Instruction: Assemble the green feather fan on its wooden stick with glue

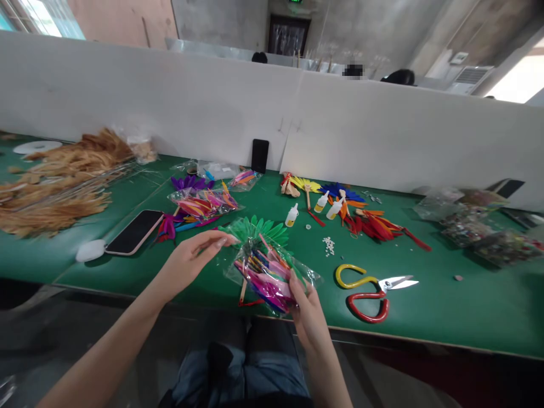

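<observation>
My right hand [308, 303] grips a clear plastic bag of feathers [267, 277], colored pink, magenta, orange and blue, above the table's front edge. At the upper left of this bag, my left hand [191, 258] has thumb and fingers drawn together; whether they pinch the bag's edge or something else I cannot make out. Behind the bag, a fan of green feathers [259, 228] lies on the table, partly covered. A thin wooden handle [243, 292] and a red cord [253, 302] show below the bag.
Scissors [378, 289] with yellow and red handles lie open at right. Several small glue bottles [292, 215], white beads [328, 246] and red-orange feathers [374, 224] sit beyond. Leftward are another feather bag [204, 204], a phone [135, 232] and tan plant fibers [63, 187]. A white partition [204, 102] stands behind.
</observation>
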Tool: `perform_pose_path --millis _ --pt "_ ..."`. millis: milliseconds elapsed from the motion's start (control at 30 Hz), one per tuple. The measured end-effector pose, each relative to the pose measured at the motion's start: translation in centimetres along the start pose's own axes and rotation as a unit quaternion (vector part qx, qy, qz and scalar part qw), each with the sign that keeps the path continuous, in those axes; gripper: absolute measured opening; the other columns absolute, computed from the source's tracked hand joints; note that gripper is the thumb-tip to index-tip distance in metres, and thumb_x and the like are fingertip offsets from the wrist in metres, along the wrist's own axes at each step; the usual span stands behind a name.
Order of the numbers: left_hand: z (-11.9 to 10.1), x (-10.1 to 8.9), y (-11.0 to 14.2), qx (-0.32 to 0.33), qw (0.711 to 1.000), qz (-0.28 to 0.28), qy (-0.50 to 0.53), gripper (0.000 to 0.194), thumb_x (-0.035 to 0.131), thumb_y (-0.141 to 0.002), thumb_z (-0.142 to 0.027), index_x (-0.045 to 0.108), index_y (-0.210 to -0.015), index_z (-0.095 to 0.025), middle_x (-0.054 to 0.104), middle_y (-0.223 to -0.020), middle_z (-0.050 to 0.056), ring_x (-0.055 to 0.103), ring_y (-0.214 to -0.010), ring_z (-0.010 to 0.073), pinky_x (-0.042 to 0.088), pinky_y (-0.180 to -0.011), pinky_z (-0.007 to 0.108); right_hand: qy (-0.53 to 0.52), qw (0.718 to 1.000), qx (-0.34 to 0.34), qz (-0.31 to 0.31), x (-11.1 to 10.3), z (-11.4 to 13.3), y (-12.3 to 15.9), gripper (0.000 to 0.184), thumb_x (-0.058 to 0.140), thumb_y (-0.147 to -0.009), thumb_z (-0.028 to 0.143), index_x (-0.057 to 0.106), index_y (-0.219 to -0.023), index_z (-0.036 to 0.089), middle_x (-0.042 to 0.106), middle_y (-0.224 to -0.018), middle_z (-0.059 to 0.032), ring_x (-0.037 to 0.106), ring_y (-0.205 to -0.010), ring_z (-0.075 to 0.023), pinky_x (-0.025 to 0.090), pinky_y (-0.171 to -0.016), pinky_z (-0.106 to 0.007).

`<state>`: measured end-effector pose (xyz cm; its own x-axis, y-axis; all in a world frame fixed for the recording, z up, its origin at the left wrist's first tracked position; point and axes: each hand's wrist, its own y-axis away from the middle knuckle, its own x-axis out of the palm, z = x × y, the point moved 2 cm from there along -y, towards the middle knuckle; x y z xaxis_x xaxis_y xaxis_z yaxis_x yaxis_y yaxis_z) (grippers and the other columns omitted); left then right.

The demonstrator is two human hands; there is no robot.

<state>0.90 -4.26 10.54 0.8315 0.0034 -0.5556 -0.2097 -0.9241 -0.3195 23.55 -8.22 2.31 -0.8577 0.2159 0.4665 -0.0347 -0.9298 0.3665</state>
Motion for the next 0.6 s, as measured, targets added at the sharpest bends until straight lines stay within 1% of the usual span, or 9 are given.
perform_pose_path --millis 100,167,233,300,400,467,533,600 --pt "0.2 0.5 -0.4 -0.028 0.994 -0.013 0.105 0.021 0.047 -0.089 -0.027 0.057 -0.105 -0.017 0.069 -0.087 0.006 0.067 -0.071 0.0166 0.056 -0.066 0.029 0.0 1.0 0.014 -0.025 -0.4 -0.3 -0.4 0.046 0.07 -0.066 0.05 0.061 -0.098 0.02 0.07 -0.097 -0.0041 0.065 -0.091 -0.0223 0.055 -0.063 -0.028" --pt "0.3 0.7 -0.5 -0.04 0.987 -0.012 0.152 0.021 0.051 -0.086 -0.024 0.055 -0.106 -0.018 0.066 -0.079 0.004 0.064 -0.061 0.0139 0.055 -0.059 0.028 -0.004 0.998 0.02 -0.058 -0.7 -0.3 -0.7 0.048 0.067 -0.066 0.055 0.059 -0.099 0.02 0.07 -0.096 -0.0036 0.066 -0.09 -0.0216 0.055 -0.062 -0.027" --pt "0.2 0.7 -0.4 -0.05 0.985 -0.005 0.165 0.022 0.054 -0.084 -0.023 0.056 -0.105 -0.019 0.063 -0.075 0.002 0.061 -0.057 0.0118 0.053 -0.055 0.025 -0.012 0.996 0.023 -0.09 -0.9 -0.3 -0.8 0.05 0.065 -0.066 0.058 0.058 -0.1 0.021 0.07 -0.095 -0.0022 0.066 -0.089 -0.0204 0.055 -0.061 -0.026" --pt "0.2 0.6 -0.3 -0.055 0.986 -0.002 0.156 0.021 0.056 -0.083 -0.022 0.058 -0.103 -0.019 0.062 -0.076 0.001 0.059 -0.057 0.0105 0.052 -0.053 0.023 -0.015 0.994 0.025 -0.108 -1.0 -0.4 -0.8 0.05 0.065 -0.065 0.059 0.058 -0.097 0.021 0.07 -0.091 -0.001 0.066 -0.085 -0.0194 0.054 -0.059 -0.025" --pt "-0.2 0.4 0.1 -0.054 0.986 -0.02 0.156 0.021 0.058 -0.082 -0.022 0.059 -0.103 -0.021 0.063 -0.077 0.001 0.059 -0.059 0.0107 0.051 -0.053 0.022 -0.013 0.991 -0.008 -0.13 -1.2 -0.4 -0.8 0.044 0.068 -0.063 0.057 0.059 -0.086 0.021 0.07 -0.081 0.002 0.065 -0.074 -0.0165 0.05 -0.055 -0.023" --pt "-0.8 0.3 0.4 -0.055 0.984 -0.046 0.166 0.025 0.061 -0.08 -0.023 0.058 -0.105 -0.021 0.064 -0.076 0.001 0.06 -0.061 0.0117 0.052 -0.054 0.022 -0.004 0.992 -0.041 -0.121 -1.4 -0.3 -0.8 0.039 0.068 -0.064 0.056 0.058 -0.074 0.02 0.065 -0.067 0.0042 0.061 -0.061 -0.0131 0.047 -0.052 -0.021" --pt "-1.4 0.2 0.7 -0.069 0.977 -0.059 0.195 0.028 0.061 -0.08 -0.025 0.056 -0.107 -0.021 0.066 -0.073 0.001 0.061 -0.06 0.0122 0.052 -0.056 0.022 0.017 0.994 -0.068 -0.084 -1.6 0.0 -0.9 0.04 0.066 -0.067 0.055 0.053 -0.062 0.018 0.057 -0.054 0.0056 0.051 -0.049 -0.0093 0.042 -0.047 -0.02" --pt "-2.0 0.2 0.7 -0.103 0.96 -0.046 0.255 0.028 0.056 -0.084 -0.03 0.052 -0.111 -0.021 0.067 -0.072 0.002 0.06 -0.056 0.0122 0.051 -0.051 0.022 0.036 0.995 -0.083 -0.05 -1.7 0.2 -1.0 0.043 0.063 -0.071 0.056 0.05 -0.056 0.017 0.051 -0.049 0.006 0.042 -0.043 -0.007 0.036 -0.043 -0.019"
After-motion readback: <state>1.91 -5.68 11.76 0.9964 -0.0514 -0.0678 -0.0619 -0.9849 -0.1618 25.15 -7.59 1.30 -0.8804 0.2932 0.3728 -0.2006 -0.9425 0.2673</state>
